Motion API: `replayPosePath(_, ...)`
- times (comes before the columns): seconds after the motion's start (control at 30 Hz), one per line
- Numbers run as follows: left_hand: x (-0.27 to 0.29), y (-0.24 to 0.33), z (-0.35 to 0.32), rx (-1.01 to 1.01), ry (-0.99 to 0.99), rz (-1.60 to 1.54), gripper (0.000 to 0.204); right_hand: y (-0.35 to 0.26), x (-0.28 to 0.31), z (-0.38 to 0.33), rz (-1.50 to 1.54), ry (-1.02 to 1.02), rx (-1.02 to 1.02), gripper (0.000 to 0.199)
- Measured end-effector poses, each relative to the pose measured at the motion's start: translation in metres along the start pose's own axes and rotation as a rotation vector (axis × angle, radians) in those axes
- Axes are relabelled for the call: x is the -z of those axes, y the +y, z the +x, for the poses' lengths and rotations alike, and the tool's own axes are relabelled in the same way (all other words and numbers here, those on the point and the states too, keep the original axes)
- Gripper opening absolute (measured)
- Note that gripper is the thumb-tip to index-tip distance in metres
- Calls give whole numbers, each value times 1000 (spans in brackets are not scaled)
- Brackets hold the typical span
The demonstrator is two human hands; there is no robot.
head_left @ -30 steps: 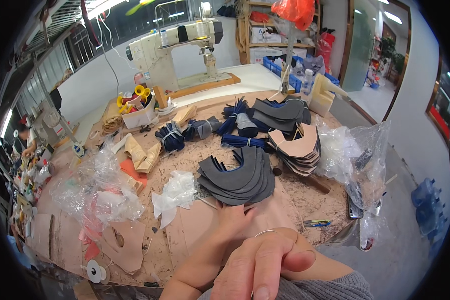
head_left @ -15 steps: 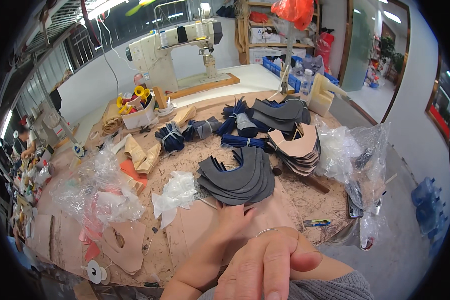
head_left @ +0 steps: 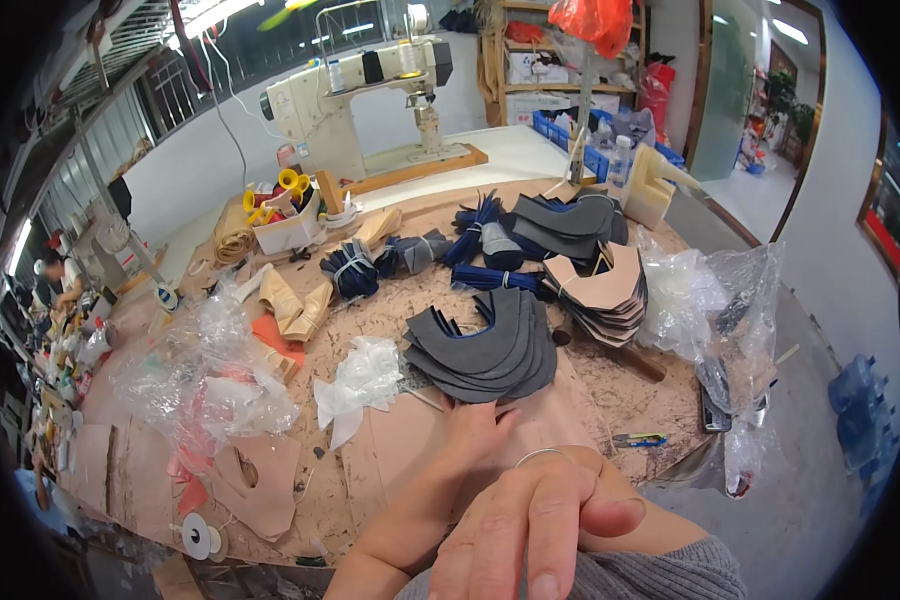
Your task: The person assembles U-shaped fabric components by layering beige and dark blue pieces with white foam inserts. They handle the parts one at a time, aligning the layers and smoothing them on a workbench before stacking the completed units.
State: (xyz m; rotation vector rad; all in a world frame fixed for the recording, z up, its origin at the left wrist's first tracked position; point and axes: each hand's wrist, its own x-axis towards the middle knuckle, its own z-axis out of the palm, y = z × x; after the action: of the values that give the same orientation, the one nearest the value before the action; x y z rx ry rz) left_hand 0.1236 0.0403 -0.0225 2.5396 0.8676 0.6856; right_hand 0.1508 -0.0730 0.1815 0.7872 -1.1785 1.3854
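My left hand (head_left: 473, 432) reaches forward and lies flat on a tan leather sheet (head_left: 400, 450), fingertips just short of a fanned stack of dark grey curved cut pieces (head_left: 485, 345). It holds nothing. My right hand (head_left: 535, 525) hovers close to the camera above my left forearm, fingers bent downward and thumb sticking out to the right. A thin metal loop (head_left: 540, 456) shows just above its knuckles. Whether the right hand grips anything is hidden.
A stack of tan cut pieces (head_left: 600, 290), dark blue bundles (head_left: 355, 272), clear plastic bags (head_left: 205, 375) and a white bag (head_left: 365, 375) cover the wooden bench. A sewing machine (head_left: 355, 95) stands at the back. A pen (head_left: 638, 439) lies near the right edge. Another person (head_left: 55, 280) works far left.
My right hand has shifted slightly, its thumb now further out to the right. My left hand stays on the tan sheet.
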Motion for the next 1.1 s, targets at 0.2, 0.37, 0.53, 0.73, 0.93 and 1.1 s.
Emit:
replayPosePath(0.2, 11, 19, 6, -26, -29, -30, 65, -13, 18, 3, -155, -201, 2, 58)
replayPosePath(0.37, 29, 19, 1, 46, -43, -127, 64, -25, 29, -3, -483, -93, 171, 51)
replayPosePath(0.53, 12, 1, 5, 141, -235, -255, 65, -33, 15, -6, -948, 218, 432, 47)
replayPosePath(0.73, 26, 6, 17, 222, -260, -427, 92, -39, 20, -5, -1245, 273, 571, 44)
replayPosePath(0.93, 12, -13, 28, 362, 69, -1782, 81, -41, 61, -15, -1916, 367, 203, 15)
replayPosePath(1.1, 17, -31, 33, 573, 171, -2183, 70, -41, 167, -101, -2419, 447, -908, 58)
